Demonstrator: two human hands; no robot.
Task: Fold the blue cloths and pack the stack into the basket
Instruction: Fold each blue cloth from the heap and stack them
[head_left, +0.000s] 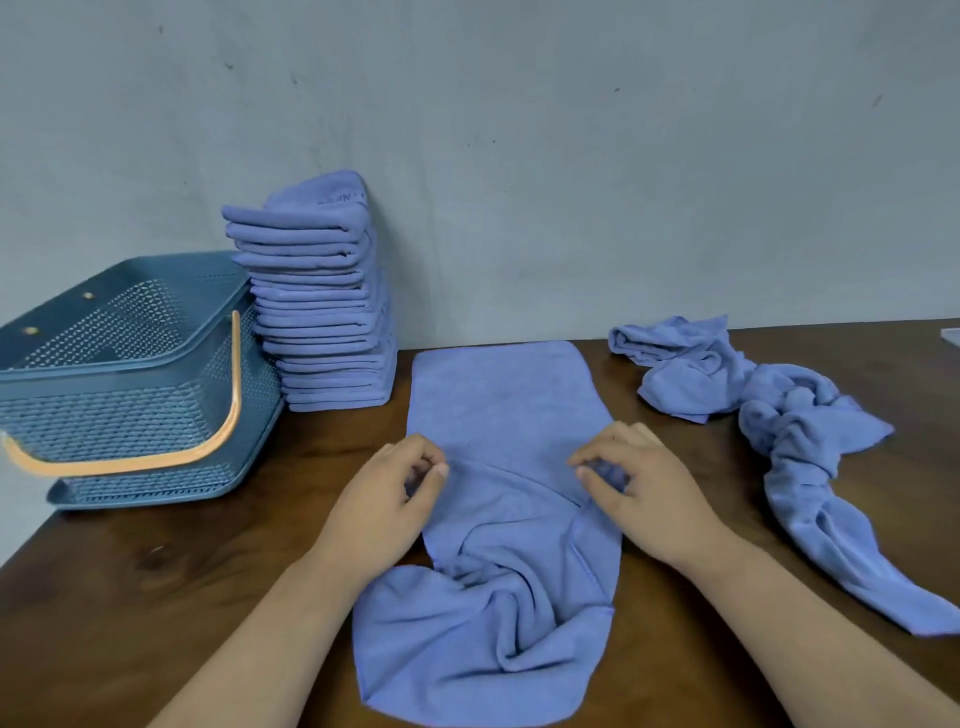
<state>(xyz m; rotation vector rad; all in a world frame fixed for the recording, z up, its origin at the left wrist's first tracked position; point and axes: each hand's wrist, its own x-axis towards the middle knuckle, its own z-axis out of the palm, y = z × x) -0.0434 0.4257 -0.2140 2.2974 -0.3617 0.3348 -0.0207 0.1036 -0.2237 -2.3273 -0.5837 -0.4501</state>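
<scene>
Dark brown wooden worktop (182, 571), grain visible, slight sheen on the surface. Behind it stands a pale grey wall (519, 104) with scattered dark scuffs and specks. A small pale flat object (951, 336) lies at the worktop's far right, cut off by the frame edge; it cannot be identified.

A plain indoor work spot is shown; whether home or workshop cannot be told. The upper half of the frame is filled by a bare grey wall (571, 130), marked with small scuffs. A dark wooden table (156, 571) is set against it across the lower half, and a tall stack of folded cloths (322, 322) is seen beside a perforated basket (130, 415) at left.
</scene>
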